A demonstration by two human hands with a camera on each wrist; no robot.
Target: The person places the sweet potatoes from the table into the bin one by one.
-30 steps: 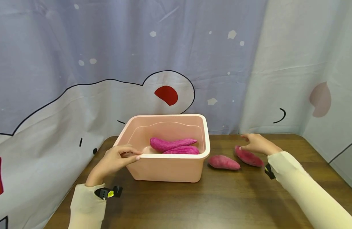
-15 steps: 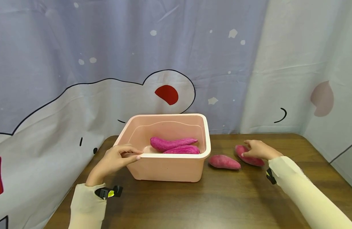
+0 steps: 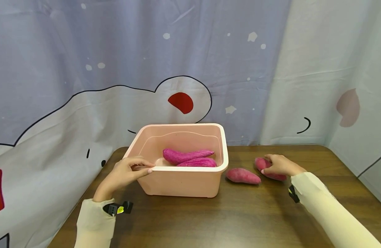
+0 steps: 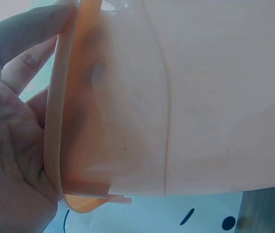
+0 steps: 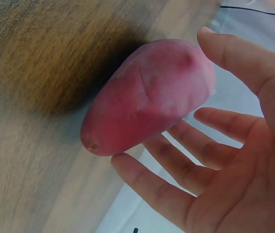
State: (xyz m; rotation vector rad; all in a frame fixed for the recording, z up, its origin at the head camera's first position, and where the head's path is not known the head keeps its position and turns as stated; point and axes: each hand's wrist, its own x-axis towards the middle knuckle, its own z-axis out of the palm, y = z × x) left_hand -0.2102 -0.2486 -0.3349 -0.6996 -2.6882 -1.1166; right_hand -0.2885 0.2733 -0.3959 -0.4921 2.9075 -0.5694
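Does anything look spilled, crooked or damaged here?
Nothing stands out: the peach-pink plastic tub sits upright on the wooden table, with two magenta vegetables inside and two pink sweet potatoes lying to its right. No spill or damage shows.

A screened-off spot: a curtain (image 3: 131,44) printed with big white cartoon shapes and pale stars hangs right behind a wood-grain counter (image 3: 190,224) and along both its sides. Which kind of room lies beyond cannot be told.
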